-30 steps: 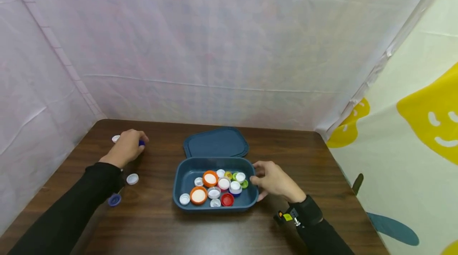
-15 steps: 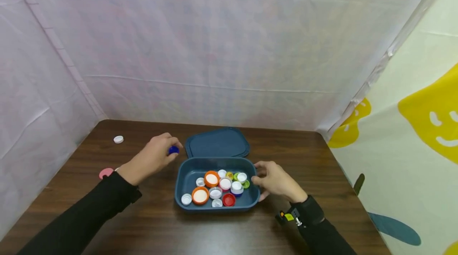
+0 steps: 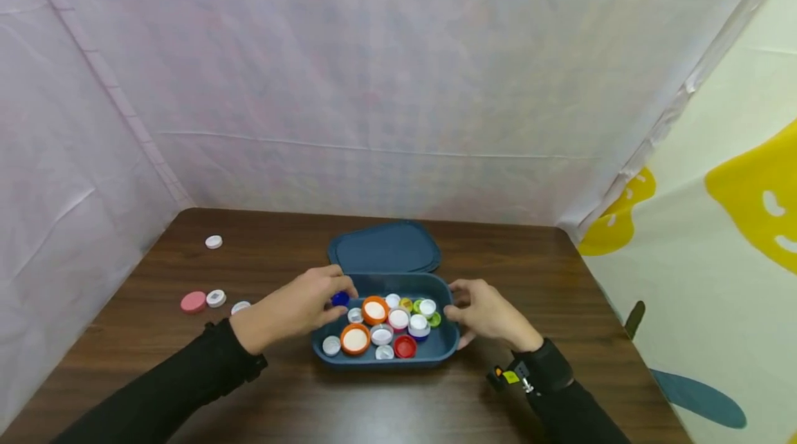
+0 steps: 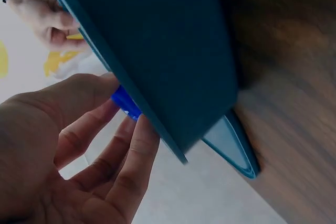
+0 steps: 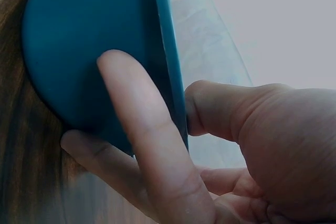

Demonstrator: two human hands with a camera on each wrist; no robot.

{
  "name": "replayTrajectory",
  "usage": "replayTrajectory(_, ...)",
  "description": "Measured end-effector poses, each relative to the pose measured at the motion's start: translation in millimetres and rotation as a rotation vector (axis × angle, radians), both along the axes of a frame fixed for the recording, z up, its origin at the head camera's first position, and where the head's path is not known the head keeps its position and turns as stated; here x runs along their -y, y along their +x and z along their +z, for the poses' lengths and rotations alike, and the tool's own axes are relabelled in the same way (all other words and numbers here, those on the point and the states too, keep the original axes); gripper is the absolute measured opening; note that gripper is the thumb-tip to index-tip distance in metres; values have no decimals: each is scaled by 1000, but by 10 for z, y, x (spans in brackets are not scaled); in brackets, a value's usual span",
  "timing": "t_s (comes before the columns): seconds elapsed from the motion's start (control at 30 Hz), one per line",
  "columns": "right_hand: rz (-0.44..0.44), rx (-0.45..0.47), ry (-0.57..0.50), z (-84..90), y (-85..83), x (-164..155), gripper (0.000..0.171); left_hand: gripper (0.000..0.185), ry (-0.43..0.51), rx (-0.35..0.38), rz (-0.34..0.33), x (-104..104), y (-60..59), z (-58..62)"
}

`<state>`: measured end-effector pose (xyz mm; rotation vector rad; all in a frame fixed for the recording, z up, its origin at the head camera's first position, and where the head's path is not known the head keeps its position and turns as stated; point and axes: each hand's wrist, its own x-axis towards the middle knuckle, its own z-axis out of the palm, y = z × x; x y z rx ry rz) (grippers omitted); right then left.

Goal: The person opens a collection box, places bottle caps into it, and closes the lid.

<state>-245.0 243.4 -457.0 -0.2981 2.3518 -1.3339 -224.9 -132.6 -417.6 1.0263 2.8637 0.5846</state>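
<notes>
A small blue cap (image 3: 340, 298) is pinched between the thumb and fingers of the left hand (image 3: 297, 306) and is held over the left rear corner of the dark blue tray (image 3: 447, 345), just above its rim. In the left wrist view the cap (image 4: 125, 102) is seen at the fingertips, close against the tray's outer wall (image 4: 157, 51); which way the cap's open side faces cannot be told.

The tray is placed near the middle of the desk (image 3: 299, 402), with its long axis running left to right. It is gripped at its right end by the right hand (image 3: 488, 312): the thumb is hooked over the rim and the fingers are curled against the outer wall, as shown in the right wrist view (image 5: 157, 145). A heap of mixed caps (image 3: 389, 323) in orange, white, red, green and yellow is contained in the tray.

The matching lid (image 3: 385, 248) is laid flat just behind the tray, with its long axis parallel to it.

On the left part of the desk, well apart from the tray, a pink cap (image 3: 193, 301) and a white cap (image 3: 216, 297) lie side by side, another white cap (image 3: 239, 307) lies near the left sleeve, and a further white cap (image 3: 214, 242) lies towards the rear left corner. Bare desk surface is visible in front of the tray and to its right, up to the desk edge.
</notes>
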Motion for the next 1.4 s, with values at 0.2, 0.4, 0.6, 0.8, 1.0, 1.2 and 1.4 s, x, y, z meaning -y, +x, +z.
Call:
replayTrajectory(0.2,-13,-6,9,2,-11,-5,56,25,1,14,-31,-38,51,-10)
replayTrajectory(0.4,-2,-2,9,-8,4,3,58,25,2,-2,31,-14,42,-29)
replayTrajectory(0.6,2,-7,-3,3,22,5,57,25,18,-32,93,25,-12,-11)
replayTrajectory(0.8,-2,-12,-9,-13,14,5,57,22,44,-78,158,162,-131,-8)
replayTrajectory(1.0,0,-9,-2,-18,4,-5,57,21,85,-94,193,377,-302,-90)
replayTrajectory(1.2,-5,-10,6,-19,-8,4,57,28,87,-72,261,609,-440,-173)
replayTrajectory(1.4,-22,8,4,-19,4,6,57,31,71,-75,310,802,-542,-207)
